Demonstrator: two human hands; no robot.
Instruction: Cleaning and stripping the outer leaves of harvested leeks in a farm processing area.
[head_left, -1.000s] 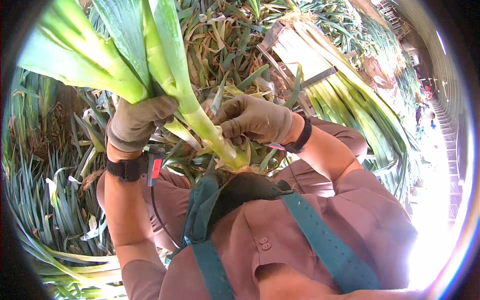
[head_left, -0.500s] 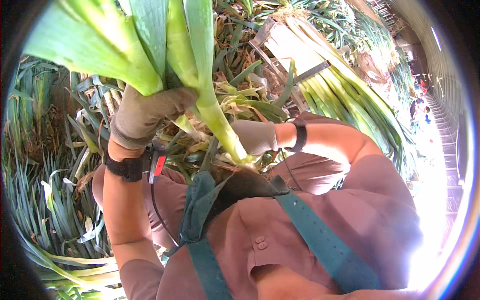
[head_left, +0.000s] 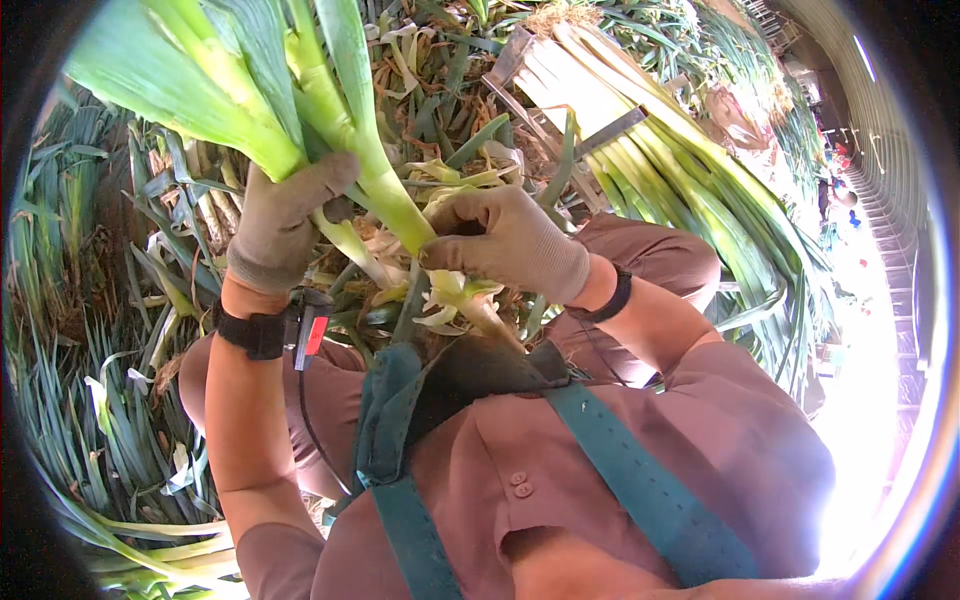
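- Since half a second ago, the right hand (head_left: 515, 243), in a tan knit work glove, has come back up into plain view: then it was mostly hidden behind the stalk, and now it sits closed on the pale lower part of the long green leek with broad flat leaves (head_left: 330, 130).
- The left hand (head_left: 285, 225), gloved the same way, has stayed wrapped around the leek higher up, and the leaf fan has kept its place at the top left of the view.
- The left forearm rises nearly straight up from the lower edge, a black wrist strap with a red tag (head_left: 268, 330) just below the glove; its fingers curl over the stalk from the left.
- The right forearm comes in from the right, bent at the elbow, with a black wristband (head_left: 610, 300); its fingers pinch pale outer leaf skins (head_left: 450, 295) that hang loose just below the hand.
- The leek lies between the two hands in front of the chest, its long axis tilted: leaves point up and to the left, the whitish end down and to the right.
- Behind the hands, a neat bundle of trimmed leeks (head_left: 640, 170) lies at the upper right, and loose green leek leaves (head_left: 90, 400) cover the ground at the left.
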